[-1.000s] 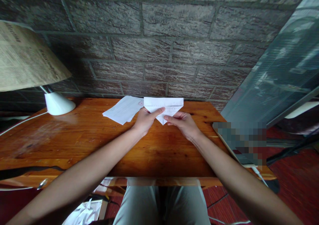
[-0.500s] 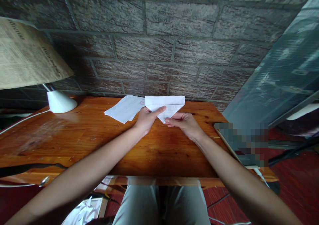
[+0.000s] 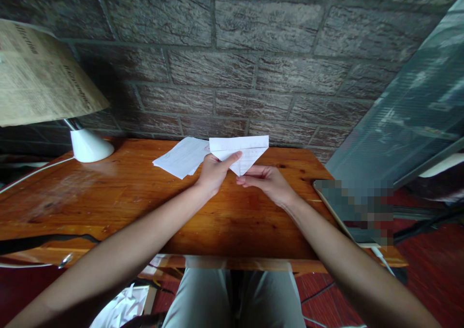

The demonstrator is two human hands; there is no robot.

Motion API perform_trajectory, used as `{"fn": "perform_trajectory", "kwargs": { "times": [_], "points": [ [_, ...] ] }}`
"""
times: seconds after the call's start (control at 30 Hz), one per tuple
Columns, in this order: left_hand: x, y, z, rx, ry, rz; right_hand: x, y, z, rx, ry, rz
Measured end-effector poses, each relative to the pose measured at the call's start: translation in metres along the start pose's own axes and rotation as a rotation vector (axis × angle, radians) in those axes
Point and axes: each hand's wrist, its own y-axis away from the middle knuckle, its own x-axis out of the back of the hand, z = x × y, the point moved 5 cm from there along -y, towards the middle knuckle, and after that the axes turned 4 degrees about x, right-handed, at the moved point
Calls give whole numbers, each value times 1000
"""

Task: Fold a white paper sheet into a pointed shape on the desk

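Note:
A folded sheet of white paper (image 3: pixel 250 156) is held up above the desk, with a straight band along its top and a point facing down toward me. My left hand (image 3: pixel 215 171) grips its left side, thumb flat across the front and the other fingers hidden behind. My right hand (image 3: pixel 266 180) is at the lower point, its thumb and fingers drawn together there, partly behind the paper's right slanted edge. Left of the folded paper, a small stack of white sheets (image 3: pixel 181 157) lies on the desk; its right end is covered by the folded paper and my left hand.
The wooden desk (image 3: pixel 145 197) stands against a brick wall (image 3: pixel 232 71). A lamp (image 3: pixel 90 145) with a newsprint shade is at left. A tablet-like device (image 3: pixel 344 212), partly blurred out, lies at the right edge with a cable. Below left is a box of crumpled paper (image 3: pixel 125 306).
My right thumb has slid slightly down and left, from over the paper's lower point to just below it. My left hand keeps its grip. The view has shifted slightly.

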Motion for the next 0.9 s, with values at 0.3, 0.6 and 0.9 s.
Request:
{"fn": "perform_trajectory", "kwargs": {
  "times": [0.3,0.6,0.9],
  "points": [
    [-3,2,-2,6,10,-22,6,-3,8,14,-24,123],
    [-2,1,-3,50,42,-14,3,-3,6,-15,-30,36],
    [-1,1,-4,63,50,-16,10,0,10,-117,-38,4]
  ]
}}
